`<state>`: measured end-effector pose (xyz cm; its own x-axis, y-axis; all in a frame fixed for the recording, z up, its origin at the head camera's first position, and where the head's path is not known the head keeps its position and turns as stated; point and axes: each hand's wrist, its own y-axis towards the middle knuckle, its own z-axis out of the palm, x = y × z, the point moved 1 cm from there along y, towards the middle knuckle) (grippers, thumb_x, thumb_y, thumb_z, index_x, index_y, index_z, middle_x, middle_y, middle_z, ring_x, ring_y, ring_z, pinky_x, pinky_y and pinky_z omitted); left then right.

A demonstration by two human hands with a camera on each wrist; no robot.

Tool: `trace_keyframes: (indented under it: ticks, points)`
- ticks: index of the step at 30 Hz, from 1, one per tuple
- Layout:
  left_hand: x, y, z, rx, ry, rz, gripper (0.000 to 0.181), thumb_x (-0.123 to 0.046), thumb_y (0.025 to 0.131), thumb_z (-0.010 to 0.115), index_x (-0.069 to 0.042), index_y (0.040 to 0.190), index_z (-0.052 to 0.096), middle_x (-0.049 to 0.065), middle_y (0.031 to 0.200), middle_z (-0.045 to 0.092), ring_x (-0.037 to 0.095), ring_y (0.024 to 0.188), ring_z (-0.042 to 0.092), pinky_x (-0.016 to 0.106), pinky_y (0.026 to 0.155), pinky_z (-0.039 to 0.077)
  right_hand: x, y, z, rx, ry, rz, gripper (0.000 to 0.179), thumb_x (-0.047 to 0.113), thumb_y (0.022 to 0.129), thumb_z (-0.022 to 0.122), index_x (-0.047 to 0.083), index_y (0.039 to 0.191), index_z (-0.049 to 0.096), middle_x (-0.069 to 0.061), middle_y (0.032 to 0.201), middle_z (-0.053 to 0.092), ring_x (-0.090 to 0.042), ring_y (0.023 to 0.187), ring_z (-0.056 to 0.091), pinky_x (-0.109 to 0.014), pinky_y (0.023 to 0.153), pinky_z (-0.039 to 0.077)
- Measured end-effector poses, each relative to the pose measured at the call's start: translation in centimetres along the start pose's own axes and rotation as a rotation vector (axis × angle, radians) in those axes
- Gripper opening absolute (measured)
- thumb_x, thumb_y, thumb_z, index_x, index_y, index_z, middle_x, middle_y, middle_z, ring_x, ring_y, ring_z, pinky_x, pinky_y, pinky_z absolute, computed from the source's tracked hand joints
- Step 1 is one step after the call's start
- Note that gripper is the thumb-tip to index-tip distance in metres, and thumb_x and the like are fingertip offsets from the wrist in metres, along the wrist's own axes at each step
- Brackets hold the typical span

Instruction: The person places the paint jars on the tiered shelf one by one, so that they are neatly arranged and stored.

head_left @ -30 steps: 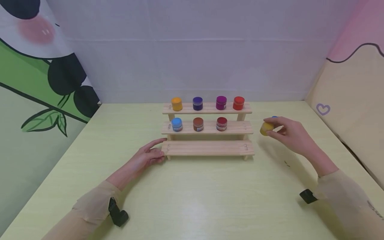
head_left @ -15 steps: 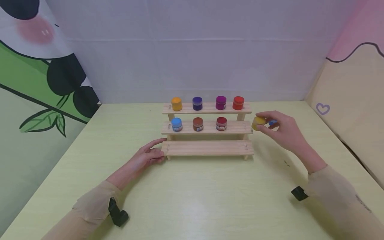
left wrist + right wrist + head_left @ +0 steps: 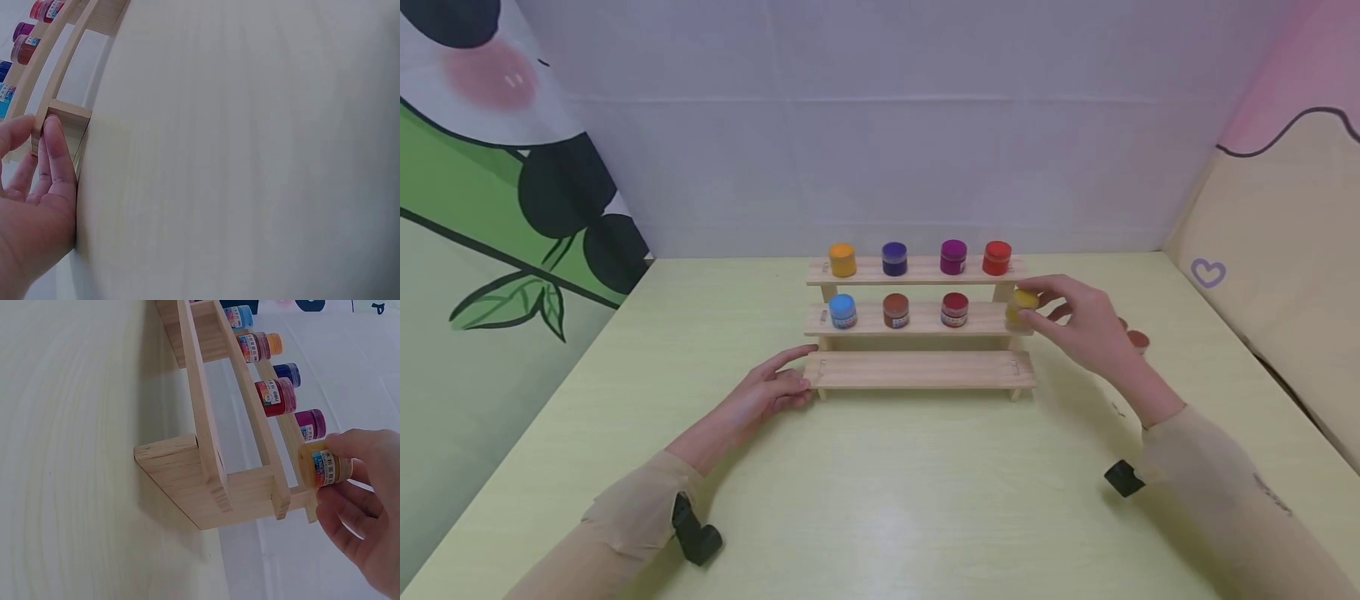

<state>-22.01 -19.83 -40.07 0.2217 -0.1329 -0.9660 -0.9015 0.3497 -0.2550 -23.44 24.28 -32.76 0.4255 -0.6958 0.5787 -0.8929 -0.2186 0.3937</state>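
Note:
My right hand [image 3: 1078, 323] pinches a small yellow paint jar [image 3: 1021, 307] between thumb and fingertips. The jar is at the right end of the middle tier of a three-tier wooden rack [image 3: 921, 369]; in the right wrist view its label shows and its base is close over the shelf board. At the rack's left end, my left hand [image 3: 771, 389] grips the end of the lowest board, thumb on one side and fingers on the other in the left wrist view. Light blue [image 3: 842, 312], brown [image 3: 896, 311] and dark red [image 3: 954, 310] jars stand along the middle tier.
On the top tier stand orange [image 3: 842, 260], dark blue [image 3: 894, 259], purple [image 3: 953, 257] and red [image 3: 997, 258] jars. Reddish-brown jars [image 3: 1138, 341] on the table are partly hidden behind my right wrist. A pale cloth wall [image 3: 895, 167] rises behind the rack.
My right hand has carried the yellow jar leftward from beside the rack to the middle tier's right end. Jars behind that hand came into view. The left hand has stayed put.

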Motion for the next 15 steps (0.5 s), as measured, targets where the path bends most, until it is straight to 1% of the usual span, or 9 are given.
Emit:
trace_keyframes:
  ticks: [3,7,10,15]
  points:
    - [0.0,0.0,0.0,-0.003,-0.003,-0.004,0.063,-0.013,0.099,0.055,-0.015,0.156,0.028,-0.007,0.096,0.066,0.004,0.086,0.065,0.018,0.082,0.055,0.0,0.2,0.3,0.013,0.015,0.010,0.040,0.015,0.089,0.074,0.011,0.128,0.064,-0.007,0.116,0.069,-0.023,0.099,0.063,-0.010,0.074,0.048]
    - [-0.1,0.0,0.0,-0.006,-0.010,-0.009,0.062,-0.012,0.100,0.054,-0.015,0.156,0.028,-0.007,0.096,0.066,0.004,0.086,0.065,0.018,0.082,0.055,0.2,0.6,0.7,0.015,0.028,-0.021,0.040,0.017,0.091,0.072,0.010,0.129,0.063,-0.010,0.116,0.069,-0.026,0.100,0.063,-0.009,0.074,0.048]
    - [-0.2,-0.1,0.0,-0.006,-0.016,-0.012,0.062,-0.011,0.100,0.054,-0.015,0.156,0.028,-0.007,0.096,0.066,0.004,0.086,0.066,0.018,0.082,0.055,0.3,0.8,1.0,0.021,0.025,-0.041,0.040,0.018,0.092,0.071,0.011,0.130,0.062,-0.011,0.116,0.068,-0.025,0.099,0.062,-0.008,0.073,0.047]
    - [-0.3,-0.3,0.1,-0.007,-0.018,-0.019,0.062,-0.011,0.100,0.053,-0.015,0.156,0.028,-0.007,0.096,0.066,0.004,0.086,0.065,0.018,0.082,0.055,0.5,1.1,1.2,0.037,0.020,-0.008,0.041,0.021,0.092,0.071,0.013,0.131,0.062,-0.010,0.119,0.068,-0.023,0.100,0.062,-0.009,0.074,0.047]
